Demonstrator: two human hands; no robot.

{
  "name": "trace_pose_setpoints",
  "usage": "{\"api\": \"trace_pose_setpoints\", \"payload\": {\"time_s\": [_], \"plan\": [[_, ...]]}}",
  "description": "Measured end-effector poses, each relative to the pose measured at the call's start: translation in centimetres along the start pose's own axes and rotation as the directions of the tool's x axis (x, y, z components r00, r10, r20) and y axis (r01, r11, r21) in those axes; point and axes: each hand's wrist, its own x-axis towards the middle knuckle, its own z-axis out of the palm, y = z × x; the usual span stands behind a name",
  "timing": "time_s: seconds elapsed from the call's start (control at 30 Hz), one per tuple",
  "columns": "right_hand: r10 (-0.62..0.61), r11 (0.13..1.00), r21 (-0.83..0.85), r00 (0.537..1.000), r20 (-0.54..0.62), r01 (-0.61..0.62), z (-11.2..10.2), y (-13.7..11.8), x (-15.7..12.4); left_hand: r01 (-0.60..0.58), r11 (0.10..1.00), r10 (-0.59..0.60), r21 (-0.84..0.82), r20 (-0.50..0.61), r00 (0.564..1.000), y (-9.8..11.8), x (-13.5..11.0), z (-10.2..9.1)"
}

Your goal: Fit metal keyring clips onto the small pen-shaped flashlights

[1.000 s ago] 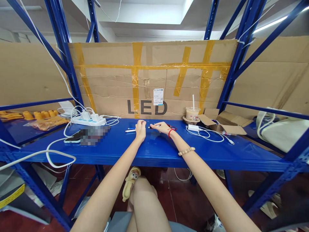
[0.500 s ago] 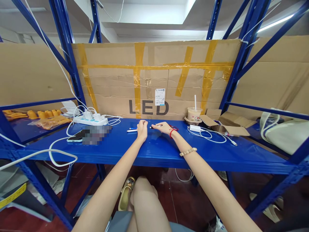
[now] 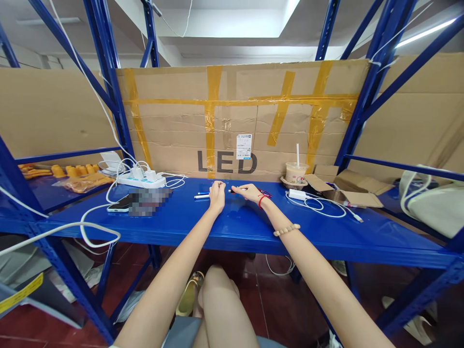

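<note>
Two slim pens (image 3: 202, 196), one blue and one whitish, lie side by side on the glossy blue table (image 3: 246, 227), close against the left hand (image 3: 217, 195). That hand's fingers curl inward; whether they grip anything cannot be told. A third, dark-tipped pen (image 3: 231, 190) is pinched between the right hand's (image 3: 247, 192) thumb and fingers, which cover most of it. One cup (image 3: 296, 171) with a straw, one open cardboard box (image 3: 357, 198) and one smooth white cable (image 3: 326, 207) sit to the right.
</note>
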Motion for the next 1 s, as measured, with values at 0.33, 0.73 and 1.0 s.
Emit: {"api": "trace_pose_setpoints", "payload": {"time_s": [0.33, 0.73, 1.0], "plan": [[-0.022, 0.999, 0.043, 1.0, -0.008, 0.023, -0.01, -0.07, -0.11, -0.01, 1.0, 0.01, 0.009, -0.002, 1.0, 0.03, -0.06, -0.04], [-0.028, 0.998, 0.058, 1.0, 0.001, 0.028, -0.05, 0.18, 0.09, -0.043, 0.999, 0.043, 0.013, -0.004, 0.999, -0.12, -0.07, -0.13], [-0.038, 0.994, 0.102, 0.999, 0.012, 0.037, -0.07, 0.11, 0.03, -0.044, 0.999, 0.044, 0.028, -0.001, 0.999, 0.04, -0.21, -0.26]]}}
